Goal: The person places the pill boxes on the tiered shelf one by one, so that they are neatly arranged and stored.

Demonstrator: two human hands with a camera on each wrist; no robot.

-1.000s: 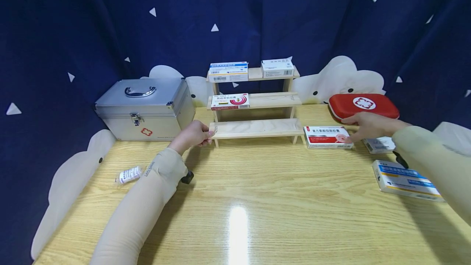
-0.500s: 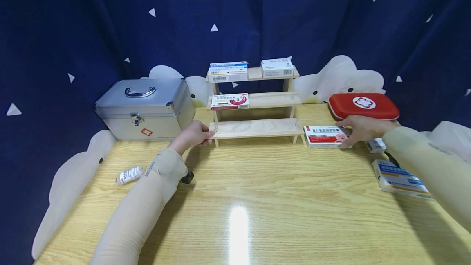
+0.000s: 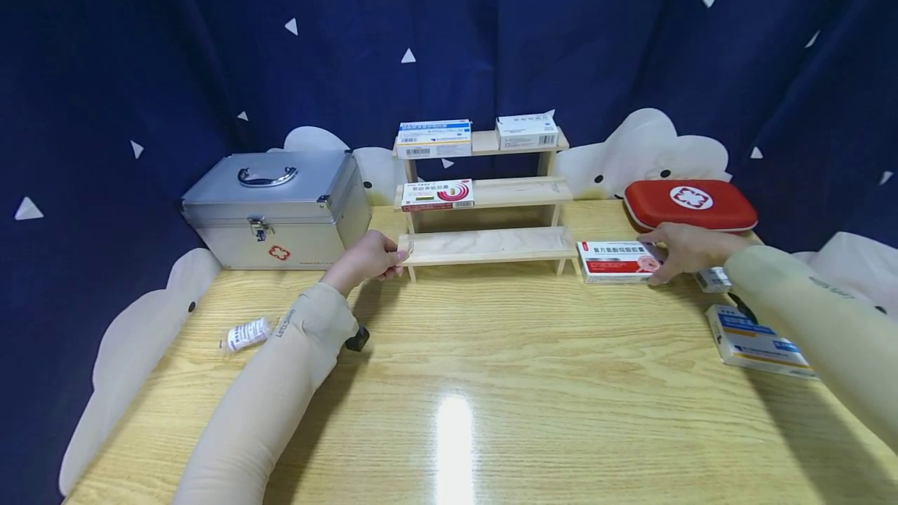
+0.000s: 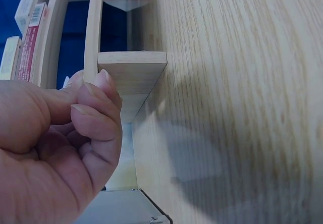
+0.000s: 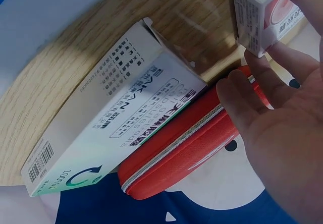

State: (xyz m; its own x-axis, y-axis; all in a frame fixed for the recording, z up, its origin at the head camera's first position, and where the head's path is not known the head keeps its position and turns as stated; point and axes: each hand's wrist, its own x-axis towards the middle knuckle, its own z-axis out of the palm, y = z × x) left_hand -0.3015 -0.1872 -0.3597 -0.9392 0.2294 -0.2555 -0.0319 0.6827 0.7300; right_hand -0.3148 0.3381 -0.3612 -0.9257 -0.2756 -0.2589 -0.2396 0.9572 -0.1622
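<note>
My left hand (image 3: 366, 258) pinches the left end of the lowest tier of a wooden stepped shelf (image 3: 491, 243). In the left wrist view, the thumb and curled fingers grip the edge of that board (image 4: 93, 37). To the right of the shelf, a red-and-white medicine box (image 3: 609, 263) lies flat on the table. My right hand (image 3: 686, 246) holds its right end, thumb on the near side and fingers on the far side. The right wrist view shows that box's end (image 5: 251, 19) between thumb and fingers; the fingers partly hide it.
A silver first-aid case (image 3: 273, 213) stands at the left, a wrapped white roll (image 3: 248, 333) before it. Medicine boxes sit on the upper tiers, including a red-and-white one (image 3: 436, 195). A red zip case (image 3: 691, 205), a white-green box (image 5: 116, 108) and a blue-and-white box (image 3: 758, 341) lie right.
My right hand has moved slightly left and spread its grip onto the end of the red-and-white medicine box. The left hand stays on the shelf. The box itself has hardly moved.
</note>
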